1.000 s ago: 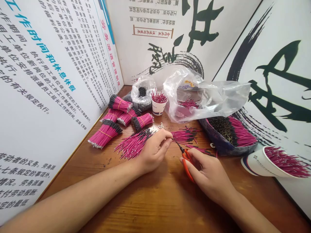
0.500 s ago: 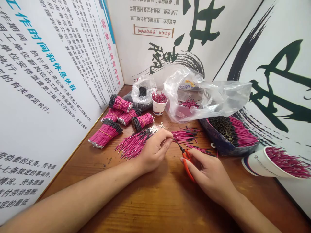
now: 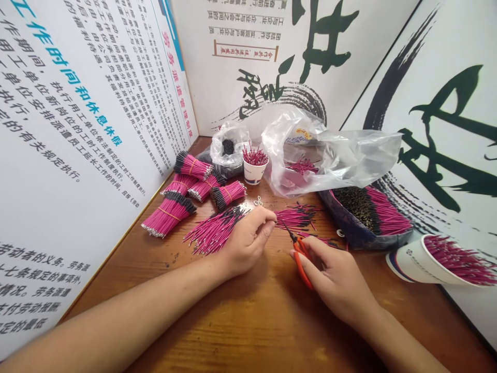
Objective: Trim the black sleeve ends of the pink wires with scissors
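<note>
My right hand (image 3: 330, 269) is closed around the orange handles of a small pair of pliers (image 3: 302, 263), its thin dark tip pointing up and left. That tip ends a little right of my left hand (image 3: 250, 238), whose thumb and forefinger are pinched together. What the pinch holds is too small to make out. Left of and behind my left hand, loose pink wires with black ends (image 3: 212, 228) fan out on the table. Another loose pile of pink wires (image 3: 297, 215) lies just beyond the pliers.
Banded wire bundles (image 3: 166, 213) are stacked at the left. A paper cup of wires (image 3: 254, 171), a bag with black pieces (image 3: 229, 150) and a clear plastic bag (image 3: 334, 160) stand behind. At the right are a dark tray of wires (image 3: 349, 235) and a tilted cup (image 3: 413, 259).
The pliers and my right hand have shifted slightly right, and the tip has drawn away from my left fingertips. My left hand has barely moved.
</note>
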`<action>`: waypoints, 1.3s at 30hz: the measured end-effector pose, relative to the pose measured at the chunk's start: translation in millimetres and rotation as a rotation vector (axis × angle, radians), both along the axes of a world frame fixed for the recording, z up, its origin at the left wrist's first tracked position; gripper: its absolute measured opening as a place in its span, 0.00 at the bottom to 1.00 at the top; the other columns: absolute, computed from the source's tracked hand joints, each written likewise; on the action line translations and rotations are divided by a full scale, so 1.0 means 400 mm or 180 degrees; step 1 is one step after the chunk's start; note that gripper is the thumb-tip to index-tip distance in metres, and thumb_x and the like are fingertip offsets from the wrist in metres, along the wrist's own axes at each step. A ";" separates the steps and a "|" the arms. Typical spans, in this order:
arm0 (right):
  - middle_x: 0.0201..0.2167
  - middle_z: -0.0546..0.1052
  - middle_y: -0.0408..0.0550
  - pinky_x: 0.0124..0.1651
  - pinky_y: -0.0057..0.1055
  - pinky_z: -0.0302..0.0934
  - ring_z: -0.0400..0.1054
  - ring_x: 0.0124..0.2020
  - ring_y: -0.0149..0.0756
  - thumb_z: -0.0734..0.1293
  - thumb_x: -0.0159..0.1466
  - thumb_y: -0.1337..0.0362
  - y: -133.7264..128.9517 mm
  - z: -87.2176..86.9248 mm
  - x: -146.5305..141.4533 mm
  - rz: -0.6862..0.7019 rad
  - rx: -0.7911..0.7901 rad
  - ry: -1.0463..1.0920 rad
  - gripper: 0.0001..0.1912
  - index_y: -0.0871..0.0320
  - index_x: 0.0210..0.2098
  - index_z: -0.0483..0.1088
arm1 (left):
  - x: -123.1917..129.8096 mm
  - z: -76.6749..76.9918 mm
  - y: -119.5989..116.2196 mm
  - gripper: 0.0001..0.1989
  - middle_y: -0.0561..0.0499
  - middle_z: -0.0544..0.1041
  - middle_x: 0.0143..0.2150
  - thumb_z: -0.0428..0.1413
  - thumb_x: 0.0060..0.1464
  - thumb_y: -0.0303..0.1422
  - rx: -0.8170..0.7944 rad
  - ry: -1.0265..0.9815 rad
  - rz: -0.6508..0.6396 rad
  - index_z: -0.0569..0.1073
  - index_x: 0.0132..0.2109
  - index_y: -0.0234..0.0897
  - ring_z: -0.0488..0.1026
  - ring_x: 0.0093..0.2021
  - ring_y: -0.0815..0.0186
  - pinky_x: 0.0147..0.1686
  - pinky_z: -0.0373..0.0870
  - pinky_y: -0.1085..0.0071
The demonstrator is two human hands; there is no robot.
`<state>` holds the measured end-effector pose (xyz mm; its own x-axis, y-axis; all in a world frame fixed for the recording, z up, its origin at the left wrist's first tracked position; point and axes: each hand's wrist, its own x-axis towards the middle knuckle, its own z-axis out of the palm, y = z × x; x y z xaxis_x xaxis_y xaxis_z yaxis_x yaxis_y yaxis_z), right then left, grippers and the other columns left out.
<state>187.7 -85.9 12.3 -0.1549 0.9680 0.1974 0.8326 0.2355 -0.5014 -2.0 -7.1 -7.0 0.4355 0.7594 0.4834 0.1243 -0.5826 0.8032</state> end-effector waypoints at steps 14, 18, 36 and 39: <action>0.19 0.67 0.39 0.25 0.25 0.52 0.60 0.21 0.30 0.61 0.69 0.55 -0.001 0.002 -0.006 0.0063 0.0064 0.0063 0.16 0.55 0.27 0.63 | 0.000 0.000 0.001 0.10 0.50 0.68 0.34 0.43 0.67 0.32 -0.0028 0.0067 -0.0038 0.65 0.37 0.37 0.66 0.36 0.65 0.40 0.64 0.69; 0.19 0.67 0.39 0.26 0.25 0.52 0.60 0.21 0.30 0.60 0.69 0.55 -0.002 0.001 -0.006 0.0052 0.0031 0.0067 0.15 0.55 0.28 0.64 | 0.001 -0.001 0.002 0.11 0.50 0.68 0.34 0.42 0.67 0.33 -0.0027 0.0134 -0.0041 0.65 0.37 0.38 0.66 0.35 0.65 0.39 0.64 0.69; 0.22 0.72 0.41 0.28 0.26 0.53 0.64 0.24 0.32 0.59 0.69 0.56 0.002 -0.001 0.000 0.0099 -0.0029 -0.0110 0.14 0.55 0.30 0.66 | 0.002 -0.002 0.001 0.10 0.51 0.69 0.33 0.42 0.66 0.32 -0.0083 0.0169 -0.0035 0.65 0.37 0.37 0.66 0.35 0.65 0.38 0.64 0.69; 0.21 0.71 0.41 0.27 0.27 0.52 0.63 0.23 0.32 0.59 0.69 0.55 0.003 -0.004 0.001 0.0021 0.0004 -0.0156 0.14 0.55 0.31 0.67 | 0.002 -0.004 0.001 0.11 0.51 0.68 0.32 0.42 0.66 0.32 -0.0092 0.0178 -0.0015 0.65 0.37 0.37 0.65 0.34 0.66 0.38 0.64 0.69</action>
